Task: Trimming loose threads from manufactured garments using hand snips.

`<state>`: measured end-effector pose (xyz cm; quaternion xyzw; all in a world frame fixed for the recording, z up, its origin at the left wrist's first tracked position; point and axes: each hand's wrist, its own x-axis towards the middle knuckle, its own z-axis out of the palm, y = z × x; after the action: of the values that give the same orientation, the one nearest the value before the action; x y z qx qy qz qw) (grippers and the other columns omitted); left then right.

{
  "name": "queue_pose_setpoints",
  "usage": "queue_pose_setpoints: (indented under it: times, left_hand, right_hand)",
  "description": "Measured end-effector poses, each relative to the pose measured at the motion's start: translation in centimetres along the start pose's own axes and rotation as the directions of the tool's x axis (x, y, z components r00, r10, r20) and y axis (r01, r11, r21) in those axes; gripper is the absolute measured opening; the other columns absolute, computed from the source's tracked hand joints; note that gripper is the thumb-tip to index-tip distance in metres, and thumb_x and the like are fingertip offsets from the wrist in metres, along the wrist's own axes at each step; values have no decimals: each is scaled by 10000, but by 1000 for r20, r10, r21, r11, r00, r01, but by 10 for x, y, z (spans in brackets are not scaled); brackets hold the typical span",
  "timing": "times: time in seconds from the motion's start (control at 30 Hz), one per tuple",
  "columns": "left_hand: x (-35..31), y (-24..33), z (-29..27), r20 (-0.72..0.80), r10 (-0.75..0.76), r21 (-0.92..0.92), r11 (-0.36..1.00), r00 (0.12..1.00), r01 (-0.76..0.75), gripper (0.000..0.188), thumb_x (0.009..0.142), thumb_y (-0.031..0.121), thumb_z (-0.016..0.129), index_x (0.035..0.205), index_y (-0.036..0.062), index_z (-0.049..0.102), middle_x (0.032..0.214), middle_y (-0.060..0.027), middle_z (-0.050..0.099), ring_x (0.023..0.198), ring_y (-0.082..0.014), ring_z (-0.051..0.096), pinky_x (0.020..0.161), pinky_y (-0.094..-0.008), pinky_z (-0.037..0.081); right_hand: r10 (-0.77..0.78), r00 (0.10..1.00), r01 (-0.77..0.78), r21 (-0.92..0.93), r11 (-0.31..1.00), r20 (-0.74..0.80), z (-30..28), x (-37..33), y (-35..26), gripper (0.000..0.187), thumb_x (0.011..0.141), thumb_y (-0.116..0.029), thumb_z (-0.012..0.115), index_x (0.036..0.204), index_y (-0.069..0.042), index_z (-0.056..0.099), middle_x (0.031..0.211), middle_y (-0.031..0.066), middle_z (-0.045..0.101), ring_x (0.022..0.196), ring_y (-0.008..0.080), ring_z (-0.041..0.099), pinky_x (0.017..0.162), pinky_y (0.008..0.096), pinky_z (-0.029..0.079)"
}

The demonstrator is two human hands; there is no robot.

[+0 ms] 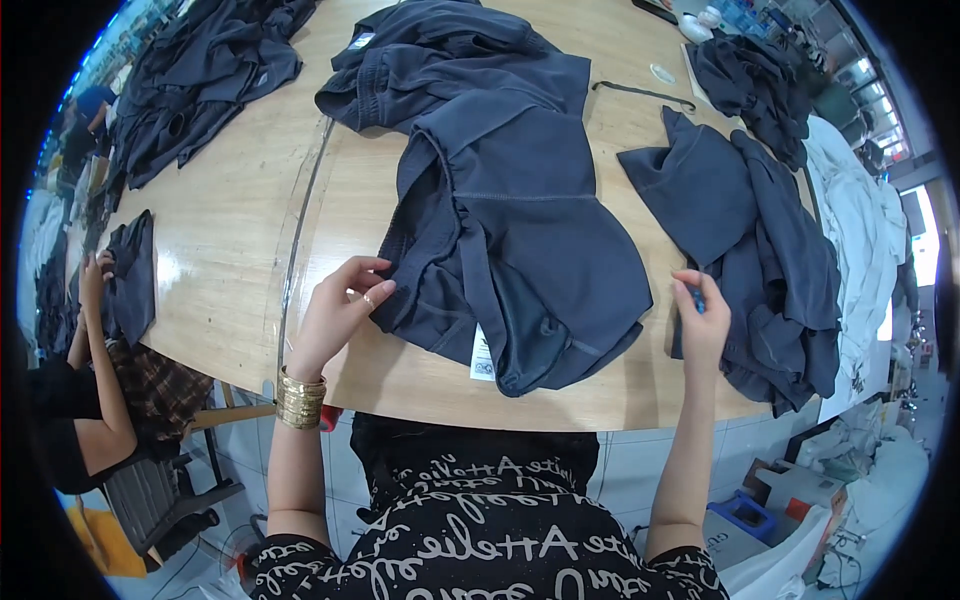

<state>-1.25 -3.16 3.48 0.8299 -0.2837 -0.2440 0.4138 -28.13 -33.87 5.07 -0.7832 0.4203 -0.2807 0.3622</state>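
A pair of dark grey shorts [560,235] lies on the table in front of me, its elastic waistband turned to the left. A white label [482,355] hangs from its near edge. My left hand [340,305], with a gold cuff at the wrist, has thumb and fingers closed at the waistband's edge. To the right of the shorts, my right hand [704,312] is apart from them, its fingers curled around a small blue object [699,300] mostly hidden in the grip. I cannot make out its kind.
More dark garments lie beyond the shorts [450,65], at far left [210,80] and to the right [775,250]. A dark strip [645,93] rests on the wooden table [220,230]. White fabric [850,240] hangs at right. A co-worker's hand [95,275] handles dark cloth at left.
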Motion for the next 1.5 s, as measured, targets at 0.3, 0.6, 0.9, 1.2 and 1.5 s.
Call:
queue_pose_setpoints:
  times: [0.3,0.6,0.9,1.2,1.5]
  left_hand:
    - [32,15,21,-55,136,-222,964,989,-145,420,869,177,677,1248,46,551,1109,-131,632,1037,-185,605,855,-294,498]
    - [118,28,61,1,-13,-406,914,1000,12,745,858,393,677,1381,-38,368,1289,-217,510,1193,-259,502,1007,-319,394]
    - [91,123,-8,-154,261,-853,452,953,-262,390,897,221,628,1192,-23,549,1099,-107,634,998,-164,621,900,-290,482]
    - [146,3,-20,123,-79,-885,443,989,146,396,934,246,582,1242,4,521,1189,-118,599,1067,-194,597,904,-296,491]
    - [39,105,116,298,600,-206,800,742,-563,176,851,60,630,1022,23,622,966,-107,610,867,-207,631,737,-296,516]
  right_hand:
    - [111,989,-110,-15,994,100,28,-10,-4,361,848,-243,689,1066,41,645,931,103,689,858,141,634,774,259,477]
    - [165,964,-137,-140,981,209,33,-9,-13,319,822,-265,703,922,33,647,720,131,645,652,162,583,632,288,453]
    - [-48,934,196,394,898,-355,-32,-2,-62,124,843,-67,687,946,-4,658,766,-31,594,574,5,432,496,158,309]
    - [-17,995,31,154,988,-93,3,19,-50,146,836,-112,679,890,16,636,778,33,626,722,93,542,689,232,419]
    - [-25,987,-8,200,980,161,43,-6,-13,115,854,-105,646,903,-2,660,703,74,643,626,105,581,609,273,460]
